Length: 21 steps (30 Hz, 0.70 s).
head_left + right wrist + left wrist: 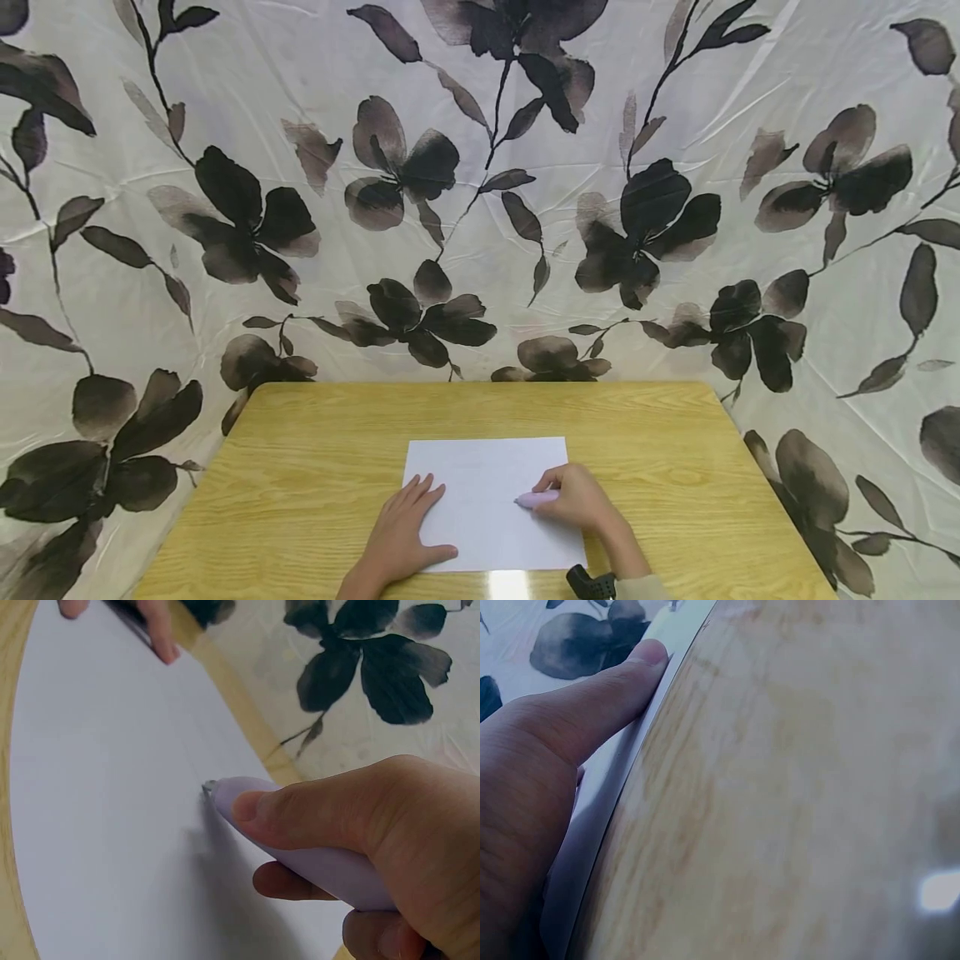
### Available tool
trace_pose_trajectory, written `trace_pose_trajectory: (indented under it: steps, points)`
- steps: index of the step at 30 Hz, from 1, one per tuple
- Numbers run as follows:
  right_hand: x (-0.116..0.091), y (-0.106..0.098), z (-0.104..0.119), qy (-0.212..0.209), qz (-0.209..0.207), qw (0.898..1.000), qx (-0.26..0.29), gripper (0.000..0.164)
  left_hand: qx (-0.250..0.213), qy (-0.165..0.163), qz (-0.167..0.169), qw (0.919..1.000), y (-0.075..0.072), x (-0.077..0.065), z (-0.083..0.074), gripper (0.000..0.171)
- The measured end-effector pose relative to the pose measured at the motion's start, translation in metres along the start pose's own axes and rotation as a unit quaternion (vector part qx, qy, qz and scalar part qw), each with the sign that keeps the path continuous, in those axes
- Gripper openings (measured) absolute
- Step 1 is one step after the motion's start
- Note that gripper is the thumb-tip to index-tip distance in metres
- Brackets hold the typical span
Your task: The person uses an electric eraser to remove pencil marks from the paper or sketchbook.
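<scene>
A white sheet of paper (487, 467) lies on the wooden table. My left hand (405, 529) rests on its left part with the fingers spread and straight; in the left wrist view the thumb (607, 701) lies along the paper's near edge. My right hand (581, 500) holds a thick lilac pen-shaped tool (330, 866) between thumb and fingers. Its small metal tip (210, 785) points left and is at the paper's surface, right of the middle; whether it is a pen or a cutter I cannot tell. A faint line runs across the sheet near the tip.
The yellow wooden tabletop (300, 467) extends around the paper, with its far edge against a floral cloth backdrop (480, 208). A black wrist device (592, 583) is on the right wrist. Light glares on the table at the near edge.
</scene>
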State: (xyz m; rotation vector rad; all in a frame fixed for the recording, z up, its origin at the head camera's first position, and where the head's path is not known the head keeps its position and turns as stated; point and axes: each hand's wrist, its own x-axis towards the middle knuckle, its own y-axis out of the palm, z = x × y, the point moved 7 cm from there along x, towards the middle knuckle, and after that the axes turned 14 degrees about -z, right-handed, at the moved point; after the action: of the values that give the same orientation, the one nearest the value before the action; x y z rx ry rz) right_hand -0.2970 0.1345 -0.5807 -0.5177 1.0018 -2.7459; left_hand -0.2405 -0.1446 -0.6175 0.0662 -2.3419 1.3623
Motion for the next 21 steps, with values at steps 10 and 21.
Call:
trace_pose_trajectory:
  steps: [10,21]
  points:
    - [-0.0037,-0.009,-0.0095,0.032,0.002,0.999,-0.008,0.017,0.007,-0.004,0.007,0.9999,0.0004,0.0012,-0.0003,0.098]
    - [0.0026,-0.0045,-0.0027,0.02,0.009,1.0,-0.01,0.017,0.005,-0.002,0.007,1.0,0.0012,0.0018,-0.001,0.098]
